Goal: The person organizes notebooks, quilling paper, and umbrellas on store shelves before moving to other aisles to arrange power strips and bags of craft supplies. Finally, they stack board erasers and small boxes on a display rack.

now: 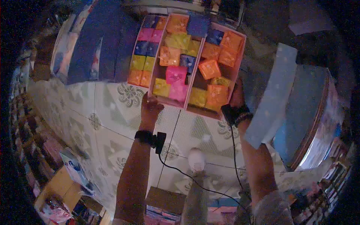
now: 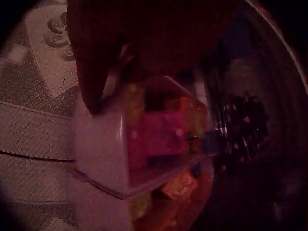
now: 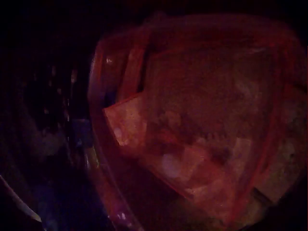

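Note:
A pink-edged box (image 1: 186, 105) with side-by-side compartments lies ahead of me in the head view, holding loose square packets. Among them are an orange packet (image 1: 209, 69), a pink packet (image 1: 176, 75) and a yellow packet (image 1: 162, 87). My left hand (image 1: 151, 108) grips its near left corner; in the left wrist view a finger (image 2: 94, 94) reaches down over the pale outer wall. On the opposite side, my right hand (image 1: 237, 96) holds the right wall near the front corner, its fingers mostly hidden. The dark right wrist view shows orange packets (image 3: 192, 168) inside the box.
Left of the box stands a narrow section (image 1: 144, 62) of packets in neat rows. Patterned floor tiles (image 1: 198, 129) lie in front, with a foot (image 1: 197, 160) on them. Pale blue sheets (image 1: 275, 93) are at the right, dark blue ones (image 1: 101, 45) at the left. Cables trail from both wrists.

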Action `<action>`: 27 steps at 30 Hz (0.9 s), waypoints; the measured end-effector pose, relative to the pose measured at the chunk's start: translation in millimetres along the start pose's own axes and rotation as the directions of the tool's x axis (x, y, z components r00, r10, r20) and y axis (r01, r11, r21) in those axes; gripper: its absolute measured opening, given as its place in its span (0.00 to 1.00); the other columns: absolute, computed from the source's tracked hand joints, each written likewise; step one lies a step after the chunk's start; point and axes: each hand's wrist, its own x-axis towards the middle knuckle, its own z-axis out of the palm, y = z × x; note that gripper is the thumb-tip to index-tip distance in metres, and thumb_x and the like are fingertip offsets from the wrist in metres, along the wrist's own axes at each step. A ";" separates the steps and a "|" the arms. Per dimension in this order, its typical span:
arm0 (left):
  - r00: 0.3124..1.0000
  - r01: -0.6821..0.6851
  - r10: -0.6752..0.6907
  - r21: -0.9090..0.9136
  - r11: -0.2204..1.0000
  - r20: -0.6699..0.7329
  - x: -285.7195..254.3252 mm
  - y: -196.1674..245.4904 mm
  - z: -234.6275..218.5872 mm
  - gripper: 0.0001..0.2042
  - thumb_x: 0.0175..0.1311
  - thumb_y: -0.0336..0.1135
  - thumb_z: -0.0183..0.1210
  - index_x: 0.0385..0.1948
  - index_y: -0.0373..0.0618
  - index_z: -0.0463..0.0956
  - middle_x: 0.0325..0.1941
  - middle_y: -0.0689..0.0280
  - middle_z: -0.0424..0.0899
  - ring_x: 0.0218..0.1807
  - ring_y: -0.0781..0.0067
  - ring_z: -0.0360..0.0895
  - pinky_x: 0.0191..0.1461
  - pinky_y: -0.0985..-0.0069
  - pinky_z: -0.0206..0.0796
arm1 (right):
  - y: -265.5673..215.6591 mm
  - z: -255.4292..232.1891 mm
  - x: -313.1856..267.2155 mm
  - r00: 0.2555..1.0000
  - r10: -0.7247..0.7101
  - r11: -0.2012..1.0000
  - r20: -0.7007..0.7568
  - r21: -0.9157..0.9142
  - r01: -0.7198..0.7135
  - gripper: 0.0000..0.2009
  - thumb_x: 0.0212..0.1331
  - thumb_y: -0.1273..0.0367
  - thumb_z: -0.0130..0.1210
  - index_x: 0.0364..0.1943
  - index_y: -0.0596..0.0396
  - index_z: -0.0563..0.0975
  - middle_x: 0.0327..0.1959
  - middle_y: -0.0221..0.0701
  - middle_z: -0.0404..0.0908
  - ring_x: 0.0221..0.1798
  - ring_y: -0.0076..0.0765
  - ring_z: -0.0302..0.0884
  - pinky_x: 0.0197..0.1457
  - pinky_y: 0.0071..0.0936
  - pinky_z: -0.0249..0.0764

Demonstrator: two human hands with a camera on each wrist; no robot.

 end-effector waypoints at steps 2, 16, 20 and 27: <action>0.993 -0.112 0.109 0.105 0.988 0.033 -6.1 -1.9 1.1 0.14 0.62 0.36 0.48 0.50 0.53 0.64 0.40 0.63 0.76 0.36 0.70 0.75 0.40 0.64 0.68 | -1.4 7.6 -32.8 0.999 -0.017 0.999 0.038 0.038 0.016 0.25 0.64 0.56 0.34 0.59 0.58 0.60 0.60 0.36 0.61 0.62 0.36 0.58 0.64 0.31 0.54; 0.984 -0.158 0.148 0.111 0.981 0.100 -276.4 -64.4 103.3 0.15 0.60 0.37 0.49 0.49 0.52 0.71 0.53 0.64 0.74 0.54 0.63 0.70 0.51 0.68 0.64 | -88.3 -115.8 -321.2 0.894 0.412 0.909 0.174 -0.145 -0.391 0.23 0.64 0.62 0.34 0.62 0.54 0.57 0.66 0.30 0.54 0.67 0.32 0.50 0.66 0.30 0.49; 0.981 0.175 -0.158 -0.161 0.971 0.111 -327.4 -110.5 115.4 0.20 0.64 0.40 0.40 0.54 0.42 0.62 0.52 0.59 0.70 0.57 0.60 0.63 0.59 0.63 0.54 | -115.8 -175.0 -344.2 0.942 0.262 0.960 0.209 -0.159 -0.232 0.24 0.63 0.57 0.36 0.60 0.54 0.60 0.63 0.31 0.59 0.66 0.33 0.53 0.62 0.35 0.55; 0.832 0.332 -0.448 0.351 0.875 0.328 -387.8 -160.3 332.3 0.18 0.63 0.41 0.40 0.52 0.43 0.64 0.38 0.63 0.72 0.39 0.70 0.68 0.44 0.74 0.61 | -242.3 -300.6 -428.4 0.960 0.265 0.962 0.089 0.036 -0.269 0.23 0.63 0.54 0.40 0.55 0.55 0.64 0.54 0.32 0.69 0.60 0.31 0.61 0.56 0.32 0.61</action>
